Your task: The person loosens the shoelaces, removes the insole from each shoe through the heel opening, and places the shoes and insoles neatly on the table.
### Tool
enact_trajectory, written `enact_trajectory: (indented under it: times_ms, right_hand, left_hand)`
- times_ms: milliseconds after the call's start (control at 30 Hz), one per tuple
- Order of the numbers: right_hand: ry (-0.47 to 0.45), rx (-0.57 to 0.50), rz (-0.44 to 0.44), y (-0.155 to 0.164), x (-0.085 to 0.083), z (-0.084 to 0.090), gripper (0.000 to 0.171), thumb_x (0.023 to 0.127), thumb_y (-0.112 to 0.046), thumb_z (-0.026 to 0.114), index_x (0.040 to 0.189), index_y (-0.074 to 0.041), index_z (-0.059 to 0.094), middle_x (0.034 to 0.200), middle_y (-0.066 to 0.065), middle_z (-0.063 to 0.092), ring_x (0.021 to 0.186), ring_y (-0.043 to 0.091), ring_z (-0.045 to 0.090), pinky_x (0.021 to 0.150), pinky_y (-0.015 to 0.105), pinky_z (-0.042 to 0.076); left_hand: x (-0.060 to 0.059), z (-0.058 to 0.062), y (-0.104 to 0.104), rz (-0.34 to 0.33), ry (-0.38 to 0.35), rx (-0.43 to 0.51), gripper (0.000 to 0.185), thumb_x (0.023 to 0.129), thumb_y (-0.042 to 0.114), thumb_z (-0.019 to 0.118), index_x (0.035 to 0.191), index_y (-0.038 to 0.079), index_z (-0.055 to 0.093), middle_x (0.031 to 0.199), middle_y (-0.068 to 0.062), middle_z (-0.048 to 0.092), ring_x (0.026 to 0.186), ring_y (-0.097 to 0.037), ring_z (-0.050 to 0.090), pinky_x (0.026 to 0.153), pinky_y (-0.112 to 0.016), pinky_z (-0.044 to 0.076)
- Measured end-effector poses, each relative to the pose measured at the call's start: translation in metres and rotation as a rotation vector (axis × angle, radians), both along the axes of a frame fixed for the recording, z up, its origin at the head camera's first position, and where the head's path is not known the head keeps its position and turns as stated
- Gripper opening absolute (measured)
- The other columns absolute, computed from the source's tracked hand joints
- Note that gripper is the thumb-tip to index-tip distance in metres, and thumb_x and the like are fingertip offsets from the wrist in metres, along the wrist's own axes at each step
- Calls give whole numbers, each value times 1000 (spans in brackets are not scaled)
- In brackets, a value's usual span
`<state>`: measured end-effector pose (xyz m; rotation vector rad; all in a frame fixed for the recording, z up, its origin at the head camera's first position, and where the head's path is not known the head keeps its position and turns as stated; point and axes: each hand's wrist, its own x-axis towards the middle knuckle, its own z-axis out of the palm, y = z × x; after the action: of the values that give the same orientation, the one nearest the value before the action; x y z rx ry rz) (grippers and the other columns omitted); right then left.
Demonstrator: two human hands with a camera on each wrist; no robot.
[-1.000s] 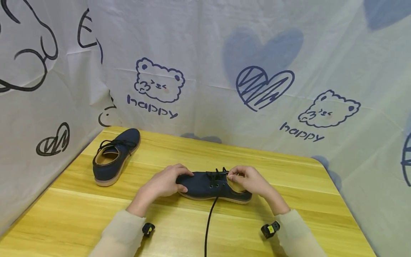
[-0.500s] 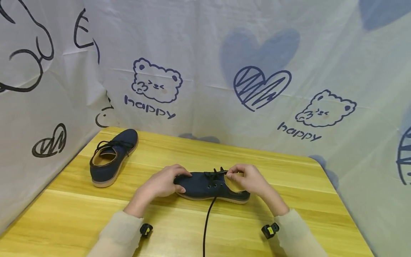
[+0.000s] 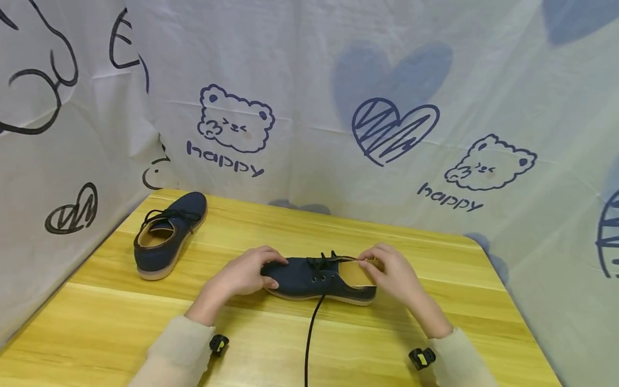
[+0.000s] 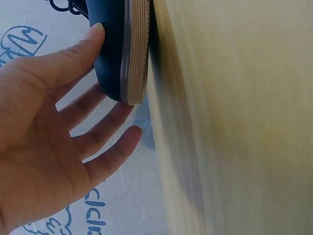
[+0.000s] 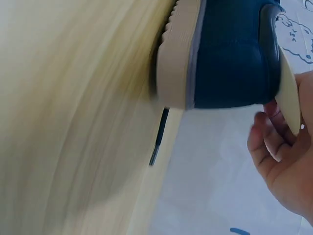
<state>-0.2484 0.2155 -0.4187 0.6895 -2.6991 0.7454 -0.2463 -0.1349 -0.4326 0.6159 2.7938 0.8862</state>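
Observation:
A navy lace-up shoe (image 3: 297, 277) lies sole down on the table, its toe to the left. My left hand (image 3: 244, 274) holds the toe, thumb on the near side and fingers on the far side. In the left wrist view its thumb presses the upper and some fingers spread past the tip. A tan insole (image 3: 355, 273) sticks partly out of the shoe's opening. My right hand (image 3: 394, 274) pinches the insole's edge near the heel. In the right wrist view the insole (image 5: 289, 93) rises above the collar, between thumb and fingers.
A matching navy shoe (image 3: 169, 236) stands at the back left of the wooden table (image 3: 261, 344). One loose black shoelace (image 3: 311, 333) trails from the held shoe toward the front edge. Printed white cloth (image 3: 309, 134) hangs behind and beside the table.
My right hand has moved right, toward the heel, and the insole has come up and out toward the heel with it. My left hand stays at the toe.

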Motion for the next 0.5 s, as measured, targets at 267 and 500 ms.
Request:
enact_trajectory:
  times_ms: [267,500]
  right_hand:
    - [196,67,176,17,5,2,28,95,-9,76,123,-5,74,129,10,66,120,32,62,100,53,52]
    - [313,238,348,23,12,3,35,99,-21,71,132,-10,71,141,11,63,129,34,58,107,56,47]
  left_hand:
    - [1,2,-1,7,1,-5,44,92,15,82,134,20,70,149,-9,56,139,-38,49,112,-56,42]
    - [0,3,-2,-3,-1,-9,44,92,15,81,134,21,70,149,-8,56,139,-38,49,111,-57,43]
